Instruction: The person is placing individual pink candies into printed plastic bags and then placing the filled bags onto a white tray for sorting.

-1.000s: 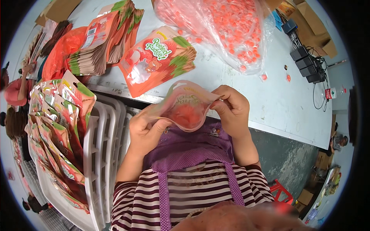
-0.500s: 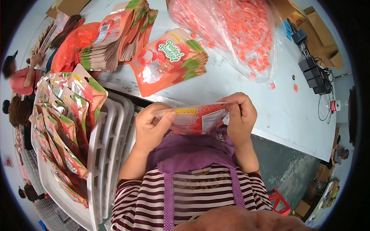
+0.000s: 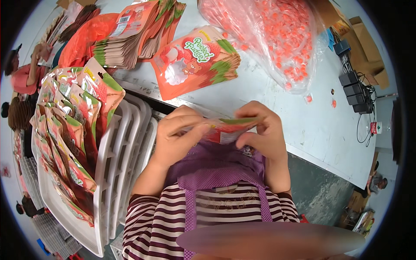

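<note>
A red and green printed candy pouch [image 3: 223, 131] is held in front of my purple apron, tilted so that only a narrow strip of it shows. My left hand [image 3: 178, 135] pinches its left end between thumb and fingers. At its right end my right hand [image 3: 265, 132] curls its fingers over the upper edge, thumb lower down; motion smears this part. Beyond my hands a small pile of flat pouches [image 3: 195, 63] lies on the table [image 3: 299, 125]. Whether the held pouch has anything inside cannot be seen.
Filled pouches [image 3: 73, 130] stand in the top white plastic tray [image 3: 102, 208] of a stack at my left. Thick stacks of flat pouches [image 3: 125, 43] lie behind. A clear bag of wrapped red candies [image 3: 281, 43] spreads across the table; black power adapters [image 3: 357, 91] sit at right. People [image 3: 26, 80] work far left.
The pouch has tipped so its printed panel is mostly turned out of sight. My right hand's thumb has moved down away from the pouch's edge, and my left hand has shifted slightly right.
</note>
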{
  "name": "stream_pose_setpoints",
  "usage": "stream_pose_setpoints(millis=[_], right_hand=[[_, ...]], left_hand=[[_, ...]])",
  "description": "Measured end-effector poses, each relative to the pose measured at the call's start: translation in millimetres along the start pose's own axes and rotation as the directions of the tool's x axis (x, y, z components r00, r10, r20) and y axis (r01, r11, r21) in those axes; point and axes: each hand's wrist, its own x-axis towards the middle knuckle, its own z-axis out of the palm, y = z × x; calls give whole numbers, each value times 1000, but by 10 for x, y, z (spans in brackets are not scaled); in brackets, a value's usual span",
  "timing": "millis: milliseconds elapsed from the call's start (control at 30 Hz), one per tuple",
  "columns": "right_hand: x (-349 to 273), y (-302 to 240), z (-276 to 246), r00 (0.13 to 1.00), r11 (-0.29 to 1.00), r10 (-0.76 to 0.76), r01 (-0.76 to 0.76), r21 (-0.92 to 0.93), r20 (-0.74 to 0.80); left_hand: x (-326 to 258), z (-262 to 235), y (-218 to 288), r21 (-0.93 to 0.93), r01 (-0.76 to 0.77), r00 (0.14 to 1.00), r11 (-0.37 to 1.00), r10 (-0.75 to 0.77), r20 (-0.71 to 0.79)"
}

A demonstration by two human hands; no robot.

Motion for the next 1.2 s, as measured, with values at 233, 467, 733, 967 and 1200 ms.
stream_pose_setpoints(millis=[233,467,733,967,1200], right_hand=[[30,156,12,970,961,-200,222,-165,141],[-6,157,74,987,978,-141,151,-146,78],[-69,149,262,976,961,-156,185,-203,151],[-64,261,171,959,973,-180,206,-101,220],[-231,263,266,984,958,-131,158,-238,124]], left_hand=[[-44,13,51,110,-106,994,988,102,39],[-106,-22,40,96,7,999,995,-10,38],[-269,-49,76,114,77,995,990,-68,-79],[-350,-273,233,72,72,997,995,-74,18],[-626,-428,353,232,169,981,958,-141,-135]])
